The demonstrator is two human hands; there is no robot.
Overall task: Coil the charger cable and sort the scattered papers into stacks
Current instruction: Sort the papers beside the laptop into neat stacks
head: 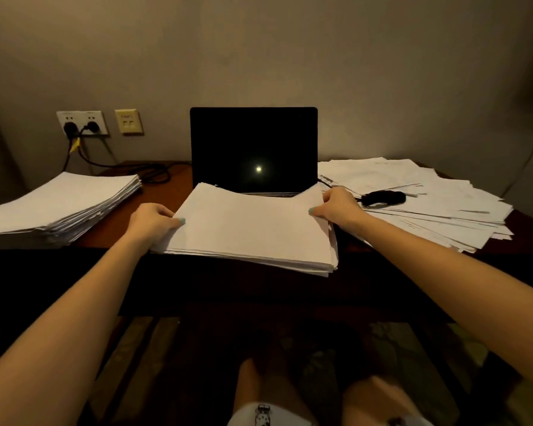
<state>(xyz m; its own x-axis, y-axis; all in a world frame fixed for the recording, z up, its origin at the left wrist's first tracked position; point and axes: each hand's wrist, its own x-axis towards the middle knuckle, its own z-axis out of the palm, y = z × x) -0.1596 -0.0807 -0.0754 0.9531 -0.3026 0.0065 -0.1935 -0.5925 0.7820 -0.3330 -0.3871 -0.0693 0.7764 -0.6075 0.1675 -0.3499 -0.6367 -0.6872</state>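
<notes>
Gripping the middle paper stack (253, 229) at the front edge of the desk (163, 192), the left hand (150, 221) and right hand (336, 207) are clasping its sides with curled fingers (179, 222), while a black cable bundle (382, 198) is lying on loose papers (443, 195) by the right edge.

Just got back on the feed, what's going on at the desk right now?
A person is holding the middle stack of papers by its two sides, the left hand on the left edge and the right hand on the right edge, in front of a dark-screened laptop. A gathered left stack sits beside it. The loose papers on the right are fanned out unsorted, with a black bundle, probably the coiled cable, lying on them.
</notes>
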